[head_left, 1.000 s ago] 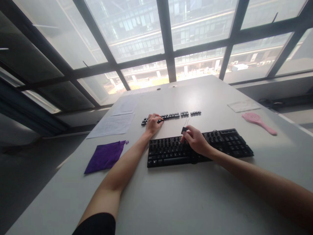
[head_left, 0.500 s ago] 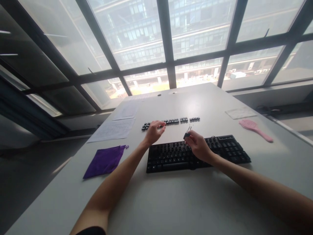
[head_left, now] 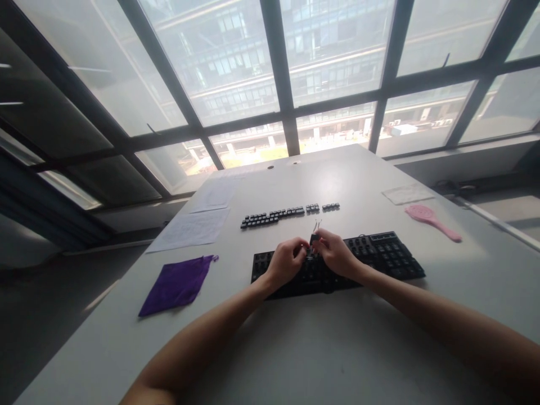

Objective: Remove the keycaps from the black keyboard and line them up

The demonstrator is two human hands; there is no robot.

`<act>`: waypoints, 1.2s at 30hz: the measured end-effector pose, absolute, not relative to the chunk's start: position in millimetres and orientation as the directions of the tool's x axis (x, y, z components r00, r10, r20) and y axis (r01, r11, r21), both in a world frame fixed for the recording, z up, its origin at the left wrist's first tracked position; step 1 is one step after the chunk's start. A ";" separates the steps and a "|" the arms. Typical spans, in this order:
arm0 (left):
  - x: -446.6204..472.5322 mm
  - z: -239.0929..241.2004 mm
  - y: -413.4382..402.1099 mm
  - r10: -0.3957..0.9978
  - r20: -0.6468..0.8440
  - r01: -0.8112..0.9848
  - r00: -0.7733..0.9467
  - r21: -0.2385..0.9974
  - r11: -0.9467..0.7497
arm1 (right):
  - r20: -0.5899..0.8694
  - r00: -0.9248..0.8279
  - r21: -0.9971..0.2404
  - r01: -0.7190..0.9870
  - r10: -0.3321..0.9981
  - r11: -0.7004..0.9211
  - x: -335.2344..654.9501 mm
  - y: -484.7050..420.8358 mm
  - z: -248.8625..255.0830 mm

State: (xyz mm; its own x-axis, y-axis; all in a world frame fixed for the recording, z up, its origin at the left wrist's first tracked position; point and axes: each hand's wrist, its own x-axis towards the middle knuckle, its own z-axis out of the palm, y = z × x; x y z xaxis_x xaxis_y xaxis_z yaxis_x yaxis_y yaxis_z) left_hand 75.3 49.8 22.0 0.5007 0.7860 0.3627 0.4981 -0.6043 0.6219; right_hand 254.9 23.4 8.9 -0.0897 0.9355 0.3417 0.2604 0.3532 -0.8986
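A black keyboard lies on the white table, many of its keycaps off. Over its middle, my right hand is closed on a keycap puller, a small black body with thin wire prongs at top and bottom. Close against it on the left is my left hand, thumb and forefinger drawn together by the puller's lower wires. Whatever sits between those fingertips is too small to make out. Behind the keyboard, loose black keycaps lie in rows.
A purple drawstring pouch lies left of the keyboard, with paper sheets behind it. On the right are a pink hairbrush and a flat pale packet. Large windows rise beyond the table's far edge.
My left hand has moved from the keycap rows down and right to my right hand, its fingers closing in. The puller stays in my right hand. The view has shifted slightly.
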 end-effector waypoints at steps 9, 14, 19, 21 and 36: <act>74.8 21.2 52.1 0.775 0.334 0.501 0.536 0.613 -0.611 | 0.435 -0.223 -0.770 0.410 0.873 0.488 254.4 21.1 10.3; 69.5 25.1 50.6 0.678 0.311 0.434 0.666 0.577 -0.691 | 0.442 -0.300 -0.709 0.461 0.845 0.534 256.2 17.1 11.1; 65.8 27.3 49.5 0.630 0.301 0.394 0.716 0.571 -0.720 | 0.486 -0.359 -0.635 0.482 0.797 0.604 256.0 14.9 10.3; 66.0 24.8 50.7 0.627 0.288 0.400 0.723 0.565 -0.721 | 0.506 -0.398 -0.583 0.495 0.765 0.644 255.4 14.5 9.6; 66.8 14.8 53.7 0.655 0.299 0.454 0.694 0.524 -0.720 | 0.479 -0.258 -0.729 0.415 0.839 0.544 259.3 19.1 3.3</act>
